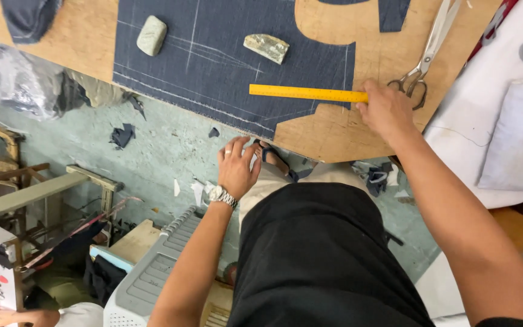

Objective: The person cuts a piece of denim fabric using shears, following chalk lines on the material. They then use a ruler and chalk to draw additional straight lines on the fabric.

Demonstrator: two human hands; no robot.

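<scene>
Pinching the yellow ruler's (307, 93) end at upper right, my right hand (386, 111) grips; my left hand (237, 166) hangs loosely curled, holding nothing, mid-frame.

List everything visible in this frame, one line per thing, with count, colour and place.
wooden table: 1, tan, top of view
fabric piece: 1, dark blue with chalk lines, on the table
stones: 2, grey, on the fabric
ruler: 1, yellow, across the fabric's right edge
scissors: 1, silver, on the table at right
fabric scraps: several, dark, on the green floor
white cloth: 1, right edge
wristwatch: 1, silver, left wrist
left hand: at the table edge, fingers curled
right hand: pressing the ruler's right end
</scene>
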